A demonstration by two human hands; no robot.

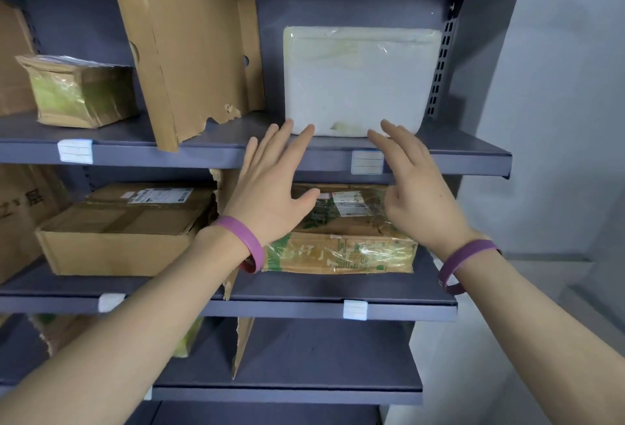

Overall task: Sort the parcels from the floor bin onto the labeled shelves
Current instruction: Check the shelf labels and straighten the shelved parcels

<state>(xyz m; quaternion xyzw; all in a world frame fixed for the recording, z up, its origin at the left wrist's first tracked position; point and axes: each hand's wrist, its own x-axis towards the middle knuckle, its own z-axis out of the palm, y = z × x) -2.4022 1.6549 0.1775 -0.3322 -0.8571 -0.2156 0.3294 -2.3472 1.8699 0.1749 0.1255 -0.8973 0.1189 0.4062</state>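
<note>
Standing on edge on the upper shelf [473, 150], the white film-wrapped parcel [358, 81] looks light, stiff and slick, so grip its side edges; your left hand [274, 188] and right hand [416, 188] are spread flat, empty, fingertips at its bottom edge.

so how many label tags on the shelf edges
4 label tags: two on the upper shelf edge, left and right; two on the middle shelf edge, left and right. The left forearm may hide another below.
</note>
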